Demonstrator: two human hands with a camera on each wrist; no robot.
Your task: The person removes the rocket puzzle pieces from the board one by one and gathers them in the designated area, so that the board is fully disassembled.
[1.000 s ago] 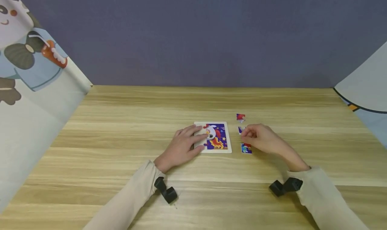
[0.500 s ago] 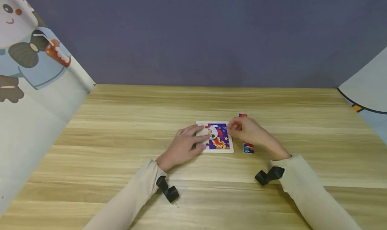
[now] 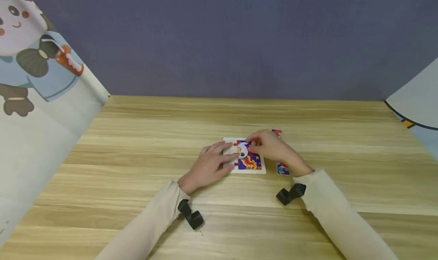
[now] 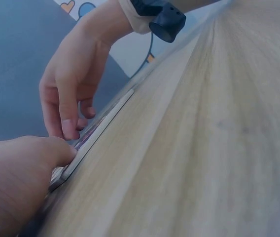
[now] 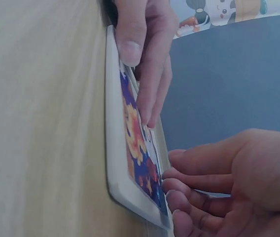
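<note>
One puzzle lies on the table. From afar I see the left hand, fingers spread, resting across its left side. At its upper right, the right hand has its fingertips drawn together; I cannot tell whether they pinch anything. Loose pieces lie just to the right.

- Counter: wood grain, smooth, low sheen.
- Puzzle board: smooth rim, material unclear.
- Left sleeve: matt cloth, creased.
- Right wrist camera: plastic-looking.
- Panel along counter's far edge: matt.
</note>
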